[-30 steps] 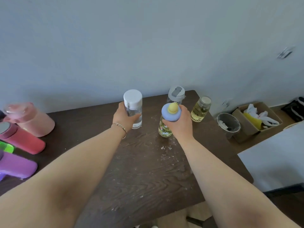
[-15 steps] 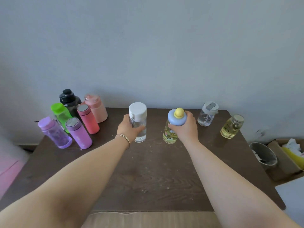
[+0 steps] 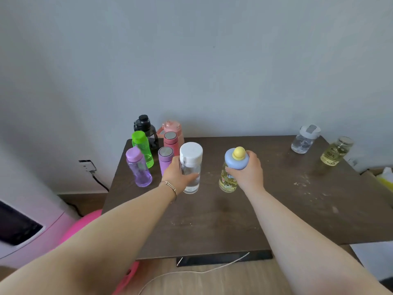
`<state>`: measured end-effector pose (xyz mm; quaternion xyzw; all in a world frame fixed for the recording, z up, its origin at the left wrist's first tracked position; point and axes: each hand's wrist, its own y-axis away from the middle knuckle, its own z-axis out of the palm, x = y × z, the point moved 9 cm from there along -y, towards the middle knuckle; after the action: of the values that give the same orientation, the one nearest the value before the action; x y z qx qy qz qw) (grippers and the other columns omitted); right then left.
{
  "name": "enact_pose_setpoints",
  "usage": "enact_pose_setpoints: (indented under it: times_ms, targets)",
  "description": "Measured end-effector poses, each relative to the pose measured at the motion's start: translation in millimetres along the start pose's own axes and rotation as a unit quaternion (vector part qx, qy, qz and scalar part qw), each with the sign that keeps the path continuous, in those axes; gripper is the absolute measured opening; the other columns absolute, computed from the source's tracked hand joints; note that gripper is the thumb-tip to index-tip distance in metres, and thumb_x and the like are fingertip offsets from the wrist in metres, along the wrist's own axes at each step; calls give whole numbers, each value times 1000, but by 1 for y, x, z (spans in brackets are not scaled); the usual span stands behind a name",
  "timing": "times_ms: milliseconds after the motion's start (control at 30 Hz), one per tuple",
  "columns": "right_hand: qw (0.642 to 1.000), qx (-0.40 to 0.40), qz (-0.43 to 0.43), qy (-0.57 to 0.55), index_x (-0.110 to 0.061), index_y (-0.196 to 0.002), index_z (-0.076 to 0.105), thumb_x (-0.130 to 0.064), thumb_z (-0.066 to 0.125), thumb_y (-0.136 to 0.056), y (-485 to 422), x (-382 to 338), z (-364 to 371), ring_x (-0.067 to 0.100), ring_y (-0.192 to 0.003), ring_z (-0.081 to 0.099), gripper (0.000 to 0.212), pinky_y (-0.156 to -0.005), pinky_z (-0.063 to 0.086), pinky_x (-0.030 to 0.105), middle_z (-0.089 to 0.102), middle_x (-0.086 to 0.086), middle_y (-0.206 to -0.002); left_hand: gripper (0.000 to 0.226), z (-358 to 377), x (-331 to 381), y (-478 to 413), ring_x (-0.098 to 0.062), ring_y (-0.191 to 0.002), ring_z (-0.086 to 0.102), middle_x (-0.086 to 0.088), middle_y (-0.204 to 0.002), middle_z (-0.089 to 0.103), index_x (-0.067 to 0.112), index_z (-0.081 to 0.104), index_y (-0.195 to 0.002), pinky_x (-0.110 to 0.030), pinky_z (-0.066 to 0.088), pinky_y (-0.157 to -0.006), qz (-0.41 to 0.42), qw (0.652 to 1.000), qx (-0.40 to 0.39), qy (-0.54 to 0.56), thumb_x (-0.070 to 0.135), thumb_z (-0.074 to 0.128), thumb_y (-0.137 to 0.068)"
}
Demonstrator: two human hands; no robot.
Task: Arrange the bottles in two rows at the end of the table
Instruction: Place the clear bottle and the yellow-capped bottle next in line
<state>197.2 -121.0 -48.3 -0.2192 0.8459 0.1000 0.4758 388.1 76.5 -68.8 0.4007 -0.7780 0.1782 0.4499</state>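
My left hand [image 3: 177,176] grips a clear bottle with a white cap [image 3: 191,158], held upright just right of the bottle group. My right hand [image 3: 247,172] grips a yellow cartoon bottle with a blue and yellow cap [image 3: 228,179]. At the table's left end stand a black bottle [image 3: 144,124], a pink jug [image 3: 172,127], a green bottle [image 3: 142,145], a red flask [image 3: 170,141], a clear purple bottle [image 3: 138,167] and a purple flask [image 3: 165,157], in two rows. At the far right stand a clear bottle with a grey-white lid [image 3: 304,139] and a yellow jar [image 3: 336,154].
The dark wooden table [image 3: 276,209] stands against a grey wall. A pink appliance [image 3: 25,231] and a pink ball [image 3: 85,224] are on the floor to the left. A wall socket with a black cable [image 3: 88,167] is beside the table. A white cord [image 3: 191,271] lies on the floor.
Both hands have carried their bottles leftward across the table toward the group at the left end. My view has swung left, so the right-hand bottles sit far to the right.
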Motion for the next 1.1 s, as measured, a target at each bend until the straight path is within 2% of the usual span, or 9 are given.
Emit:
enact_pose_setpoints:
  times_ms: [133, 233, 367, 433, 833, 1000, 1100]
  targets:
    - [1000, 9, 12, 1, -20, -140, 51, -18, 95, -73, 46, -24, 34, 17, -108, 52, 80, -90, 47, 34, 57, 5, -137, 64, -52, -31, 13, -23, -101, 59, 0, -111, 62, 18, 46, -123, -31, 45, -83, 3, 1000, -8, -24, 34, 80, -72]
    - [1000, 11, 20, -3, -20, -140, 50, -18, 96, -73, 70, -37, 60, 17, -110, 53, 82, -92, 49, 35, 57, 4, -136, 58, -86, -59, 19, -25, -95, 59, -1, -103, 61, 18, 45, -115, -31, 44, -78, -11, 999, -4, -36, 35, 80, -72]
    - [1000, -8, 17, 10, -21, -140, 50, -20, 97, -71, 90, -50, 96, 23, -118, 59, 83, -93, 52, 37, 58, 4, -135, 62, -118, -96, 28, -25, -96, 59, -1, -105, 61, 21, 44, -117, -33, 47, -78, -40, 999, 9, -30, 40, 81, -71]
    - [1000, -26, 14, 9, -20, -140, 51, -19, 96, -71, 95, -54, 114, 21, -116, 58, 82, -92, 50, 35, 57, 3, -135, 62, -128, -114, 30, -25, -96, 60, -2, -106, 61, 21, 43, -116, -32, 47, -76, -57, 998, 14, -24, 40, 81, -71]
    - [994, -110, -22, 12, -22, -144, 49, -22, 97, -71, 102, -66, 194, 12, -111, 51, 87, -95, 47, 31, 55, 3, -137, 65, -142, -163, 24, -24, -92, 55, -2, -107, 58, 17, 41, -121, -30, 42, -75, -109, 994, 23, -12, 32, 81, -73]
    - [992, -123, -28, 22, -23, -144, 49, -23, 96, -72, 99, -62, 207, 20, -119, 59, 86, -93, 47, 31, 55, 4, -137, 65, -132, -170, 20, -22, -93, 54, -1, -107, 55, 15, 41, -124, -29, 41, -77, -119, 993, 21, -1, 28, 81, -74]
    - [992, -123, -20, 15, -22, -145, 48, -22, 96, -72, 97, -59, 211, 20, -121, 58, 88, -95, 47, 31, 53, 4, -139, 65, -127, -174, 17, -23, -95, 56, -1, -109, 56, 17, 41, -122, -30, 42, -77, -127, 992, 17, 7, 28, 81, -72]
